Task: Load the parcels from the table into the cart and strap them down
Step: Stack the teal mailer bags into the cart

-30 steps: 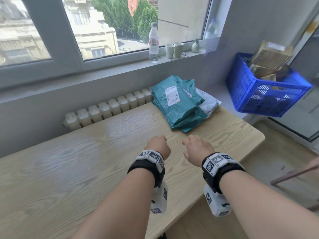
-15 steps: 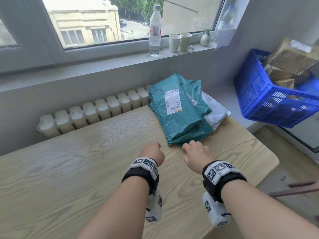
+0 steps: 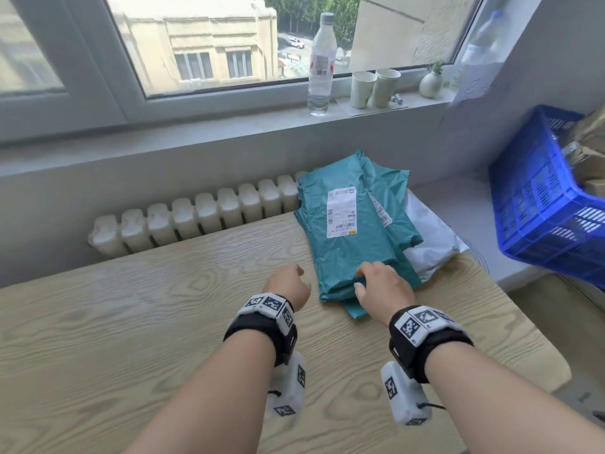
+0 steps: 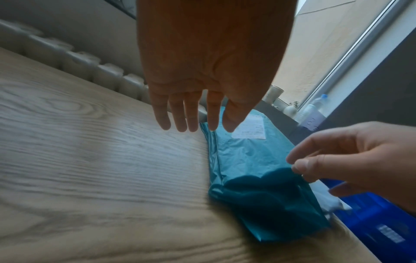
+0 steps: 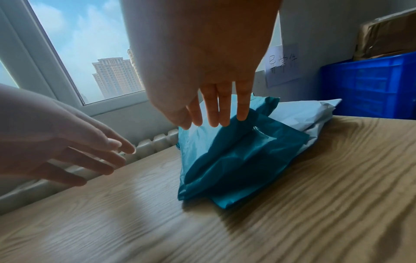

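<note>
A stack of teal plastic parcels [image 3: 347, 237] lies at the far right of the wooden table [image 3: 163, 322], with a white parcel [image 3: 432, 237] under it. The top teal parcel [image 4: 245, 160] carries a white label. My right hand [image 3: 381, 286] is over the near end of the stack, and its straight fingers [image 5: 216, 117] touch the top teal parcel [image 5: 236, 160]. My left hand [image 3: 288, 285] hovers just left of the stack with fingers [image 4: 180, 122] extended and nothing in it. The white parcel [image 5: 303, 112] pokes out behind the teal ones.
A blue plastic crate [image 3: 540, 217] with cardboard boxes stands on a ledge to the right of the table. A radiator [image 3: 196, 217] runs behind the table. A water bottle [image 3: 322, 60] and two paper cups [image 3: 373, 88] stand on the window sill.
Both hands have moved forward across the table to the parcel stack. The right hand now lies over its near end, and the left hand has opened from a loose fist.
</note>
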Motion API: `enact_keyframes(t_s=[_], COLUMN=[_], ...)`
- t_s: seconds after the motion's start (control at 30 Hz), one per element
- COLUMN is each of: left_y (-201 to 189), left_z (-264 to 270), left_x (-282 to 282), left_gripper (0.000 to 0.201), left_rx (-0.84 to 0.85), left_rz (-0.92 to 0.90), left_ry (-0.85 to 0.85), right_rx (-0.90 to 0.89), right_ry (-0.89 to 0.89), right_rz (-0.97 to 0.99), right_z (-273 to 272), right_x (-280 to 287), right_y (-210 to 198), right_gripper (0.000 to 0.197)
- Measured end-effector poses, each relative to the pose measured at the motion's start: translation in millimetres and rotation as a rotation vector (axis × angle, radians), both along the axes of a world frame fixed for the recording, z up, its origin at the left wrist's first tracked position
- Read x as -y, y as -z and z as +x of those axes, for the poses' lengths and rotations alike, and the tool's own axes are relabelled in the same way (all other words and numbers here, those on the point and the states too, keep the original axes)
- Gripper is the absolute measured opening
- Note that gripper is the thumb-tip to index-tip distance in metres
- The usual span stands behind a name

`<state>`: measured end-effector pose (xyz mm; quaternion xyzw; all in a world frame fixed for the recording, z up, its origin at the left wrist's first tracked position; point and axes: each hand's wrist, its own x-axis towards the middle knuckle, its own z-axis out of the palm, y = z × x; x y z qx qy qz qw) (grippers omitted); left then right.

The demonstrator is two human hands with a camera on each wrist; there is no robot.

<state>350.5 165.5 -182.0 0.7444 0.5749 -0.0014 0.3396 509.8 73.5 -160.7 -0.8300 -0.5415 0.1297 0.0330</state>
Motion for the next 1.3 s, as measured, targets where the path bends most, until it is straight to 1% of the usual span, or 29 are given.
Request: enact_keyframes(t_s=[0.13,0.3,0.53,0.67,0.77,0.83,0.9,0.97,1.1,1.2,1.3], left_y=[-2.0,-3.8,13.0,30.3,42.1,45.9,47.2,50.8,66.9,89.2,87.8], left_z=[20.2,58.4,104.1,120.2,126.5,128.6,128.8,126.2,118.3,112.4,108.6], left_x=[-9.2,-24.9,-52.5,-65.7,-68.7,-68.3,-69.1,-73.5,-83.1,-87.0,-83.7], left_gripper=[0.042,0.045,0.055,0.064,0.06,0.061,0.066,0.075,0.093,0.091,0.09], left_rx=[-0.019,0.007,0.057,0.143,0.215,0.248,0.282,0.321,0.37,0.395,0.407], left_rz=[-0.008,-0.03,-0.122,-0.208,-0.26,-0.282,-0.318,-0.35,-0.382,-0.394,-0.379], left_ry=[-0.065,-0.114,-0.235,-0.333,-0.41,-0.453,-0.494,-0.537,-0.621,-0.655,-0.658], right_rx=[-0.03,-0.052,-0.216,-0.338,-0.419,-0.435,-0.43,-0.441,-0.522,-0.588,-0.638], right_ry=[-0.015,-0.018,0.032,0.089,0.117,0.119,0.123,0.119,0.111,0.124,0.135], right_rz=[0.038,0.037,0.015,0.024,0.042,0.066,0.087,0.087,0.087,0.096,0.113], right_z=[27.1,69.1,113.5,125.0,127.3,127.4,127.6,127.7,128.2,127.6,124.5], right_x=[-21.7,-45.2,-81.9,-103.6,-112.4,-116.2,-118.7,-120.1,-120.4,-120.3,-119.2], right_y=[-4.0,-9.0,-1.7,8.8,19.0,26.2,30.4,31.0,28.1,26.5,27.9], right_gripper=[0.03,0.035,0.047,0.05,0.051,0.053,0.058,0.062,0.052,0.047,0.049])
